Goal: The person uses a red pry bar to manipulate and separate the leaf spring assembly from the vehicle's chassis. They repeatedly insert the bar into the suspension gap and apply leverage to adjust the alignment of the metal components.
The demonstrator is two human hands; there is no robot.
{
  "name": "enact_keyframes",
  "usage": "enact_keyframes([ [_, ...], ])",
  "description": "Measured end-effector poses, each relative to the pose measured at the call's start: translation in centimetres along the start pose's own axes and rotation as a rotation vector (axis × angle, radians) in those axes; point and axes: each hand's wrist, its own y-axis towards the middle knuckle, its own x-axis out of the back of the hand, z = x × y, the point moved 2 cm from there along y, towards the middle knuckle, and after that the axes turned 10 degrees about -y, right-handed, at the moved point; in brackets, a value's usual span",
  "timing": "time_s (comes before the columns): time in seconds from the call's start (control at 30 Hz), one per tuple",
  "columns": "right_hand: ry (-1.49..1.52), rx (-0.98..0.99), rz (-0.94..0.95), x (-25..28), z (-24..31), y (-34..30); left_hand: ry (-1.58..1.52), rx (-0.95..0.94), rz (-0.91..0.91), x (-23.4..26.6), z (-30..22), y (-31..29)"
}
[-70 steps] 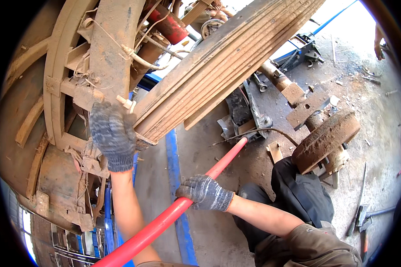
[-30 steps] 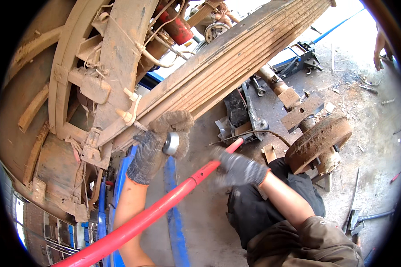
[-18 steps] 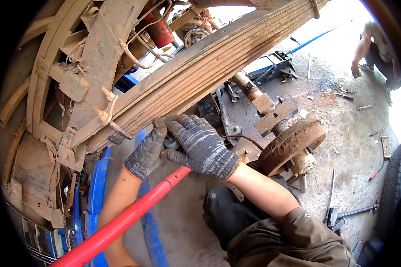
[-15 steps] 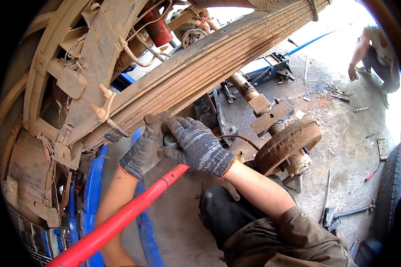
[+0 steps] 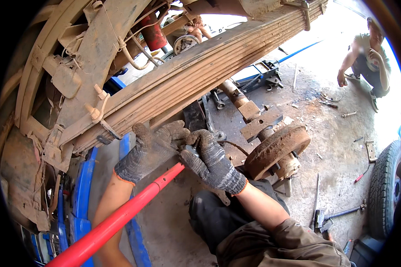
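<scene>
Both my hands wear grey knitted gloves with orange cuffs. They meet below the rusty leaf spring, around a small grey metal piece that is mostly hidden by fingers. My right hand grips this piece, with its thumb along the near side. My left hand is bent toward it from the other side, one digit sticking up; its fingertips close on the piece. Just under the hands ends a red bar, which slants down to the lower left over my left forearm. Its tip is next to my right thumb, and I cannot tell whether they touch.
A rusty brake drum on an axle stands right of my hands. U-bolt ends stick out at the spring's left. Blue metal parts lie lower left. A hammer and tire are at right. A person squats far right.
My hands have shifted slightly apart; the right has turned and moved right and down, now gripping the grey piece. The whole view has shifted, showing more of the squatting person.
</scene>
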Motion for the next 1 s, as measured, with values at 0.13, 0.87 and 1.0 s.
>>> enact_keyframes([
  [0.13, 0.333, -0.241, 0.107, 0.8, 0.7, -1.3, 0.012, -0.052, -0.048, 0.3, -1.2, -1.2],
  [0.87, 0.08, 0.324, 0.36, -7.5, 7.2, 22.9, 0.22, -1.304, -0.487, -7.5, 2.8, -16.9],
  [1.0, 0.152, 0.289, 0.499, -10.4, 4.7, 26.8, 0.235, -1.343, -0.492, -6.2, 3.7, -17.1],
])
